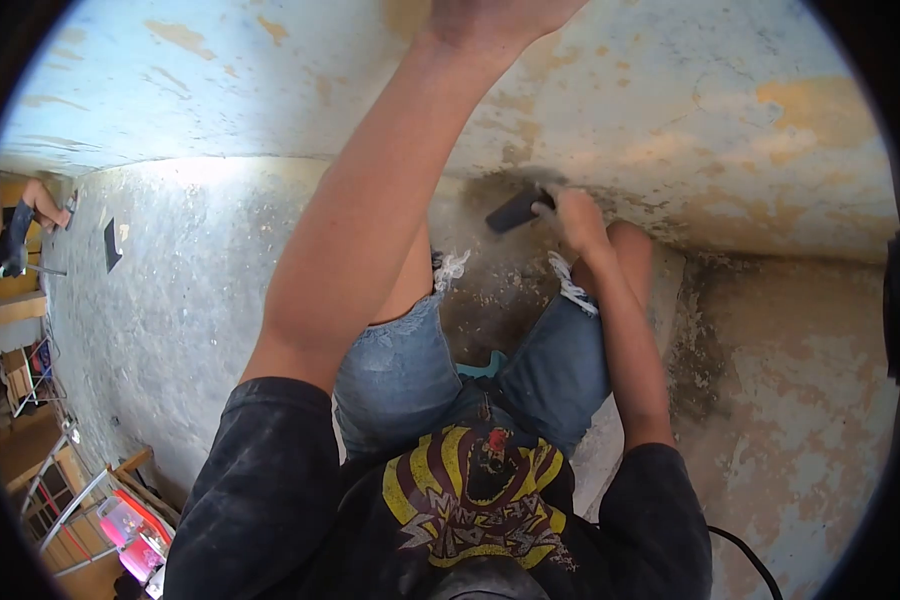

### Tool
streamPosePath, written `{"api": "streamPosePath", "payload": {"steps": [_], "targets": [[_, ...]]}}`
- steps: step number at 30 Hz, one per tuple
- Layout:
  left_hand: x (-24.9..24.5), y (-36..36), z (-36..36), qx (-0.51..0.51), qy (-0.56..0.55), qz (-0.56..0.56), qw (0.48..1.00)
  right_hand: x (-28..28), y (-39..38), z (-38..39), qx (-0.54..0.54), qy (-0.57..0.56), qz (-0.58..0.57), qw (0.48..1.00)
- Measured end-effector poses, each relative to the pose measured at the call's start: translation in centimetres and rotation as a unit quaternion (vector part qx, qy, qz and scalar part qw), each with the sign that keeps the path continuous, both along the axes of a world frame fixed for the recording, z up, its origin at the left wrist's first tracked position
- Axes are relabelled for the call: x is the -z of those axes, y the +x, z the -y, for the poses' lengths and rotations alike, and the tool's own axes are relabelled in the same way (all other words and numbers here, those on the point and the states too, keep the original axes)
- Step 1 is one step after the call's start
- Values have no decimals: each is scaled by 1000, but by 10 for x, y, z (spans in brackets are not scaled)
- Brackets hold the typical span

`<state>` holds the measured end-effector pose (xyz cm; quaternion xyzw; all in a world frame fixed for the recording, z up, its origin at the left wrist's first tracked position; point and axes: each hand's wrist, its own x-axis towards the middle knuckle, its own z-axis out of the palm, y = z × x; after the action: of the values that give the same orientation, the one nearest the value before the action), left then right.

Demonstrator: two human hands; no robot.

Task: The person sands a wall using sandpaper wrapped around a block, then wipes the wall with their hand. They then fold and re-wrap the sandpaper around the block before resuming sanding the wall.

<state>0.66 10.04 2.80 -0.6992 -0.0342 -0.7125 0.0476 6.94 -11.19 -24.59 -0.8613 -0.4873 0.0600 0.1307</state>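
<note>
My right hand is closed on a dark, flat rectangular pad low in front of me, between my knees. The pad lies close to where the peeling wall meets the floor, and the surface around it is darkened and looks dusty. My left arm reaches up across the view toward the wall. Only the wrist and the base of my left hand show at the top edge; its fingers are out of frame.
I sit low on a teal seat. Another patchy wall stands at right. A black sheet lies on the grey floor at left. Beyond are a person's leg, metal frames and pink containers. A black cord runs at lower right.
</note>
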Motion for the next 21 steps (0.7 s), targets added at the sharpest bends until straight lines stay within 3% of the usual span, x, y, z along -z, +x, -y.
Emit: {"api": "streamPosePath", "payload": {"steps": [2, 3, 5, 6, 7, 9, 11, 12, 14, 15, 16, 21], "targets": [[-4, 0, -13, 16, 38, 40, 998, 19, 3, 4, -87, 32, -181, 979], [-8, -5, -15, 21, 57, 57, 997, 18, 6, 5, -92, 46, -172, 980], [-13, -24, -12, -24, -22, 8, 999, 9, 14, -1, -53, -48, -348, 935], [-16, -44, -30, -26, 1, 17, 1000, 11, 18, -2, -62, -28, -338, 939], [-22, -75, -54, 268, -49, -128, 954, 18, 19, 2, -44, -8, -347, 937], [-38, -77, -24, 373, -122, -102, 914, 18, 18, 1, -21, 24, -360, 932], [-46, -90, 42, 199, -116, 102, 968, 16, 17, 4, -6, 3, -451, 892], [-51, -107, 51, 205, -94, 122, 967, 15, 18, 8, 3, 15, -451, 892], [-62, -134, 79, 313, -143, 109, 933, 15, 19, 6, -36, 27, -460, 887], [-72, -160, 93, 457, -120, 33, 881, 18, 21, 6, -33, 26, -457, 889], [-88, -178, 128, 443, -164, 10, 881, 23, 22, 6, -29, 26, -451, 892], [-121, -221, 174, 647, -41, -59, 759, 16, 19, 5, -37, 18, -449, 893]]}}
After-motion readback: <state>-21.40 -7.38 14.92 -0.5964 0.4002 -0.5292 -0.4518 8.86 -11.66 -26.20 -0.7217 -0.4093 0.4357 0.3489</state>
